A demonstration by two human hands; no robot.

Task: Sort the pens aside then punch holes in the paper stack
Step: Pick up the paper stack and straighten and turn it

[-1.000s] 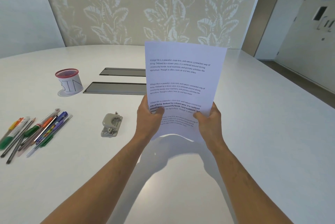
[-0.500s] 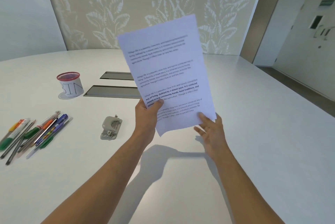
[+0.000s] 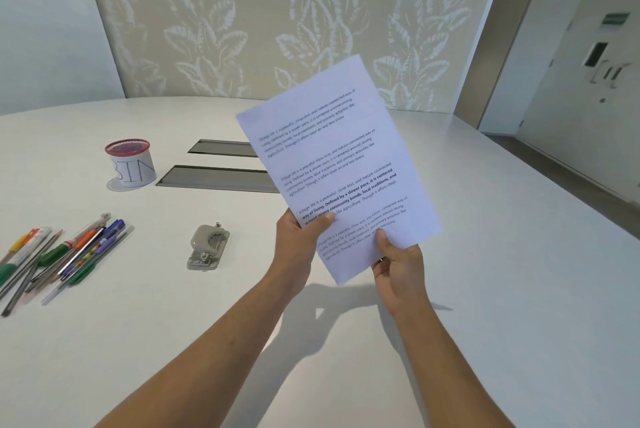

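Tilting further than a second ago, the paper stack [image 3: 341, 164] is leaning its top leftward, both hands pinching its lower edge: left hand [image 3: 299, 237] nearer the hole punch [image 3: 207, 247], right hand [image 3: 398, 268] opposite. Pens [image 3: 59, 254] are lying beyond the punch.

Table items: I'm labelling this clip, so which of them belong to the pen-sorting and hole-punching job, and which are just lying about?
Belong to the job:
paper stack, gripped by left hand and right hand
hole punch
pens, lying in a loose pile

Just lying about:
red mesh cup labelled BIN
table cable hatches
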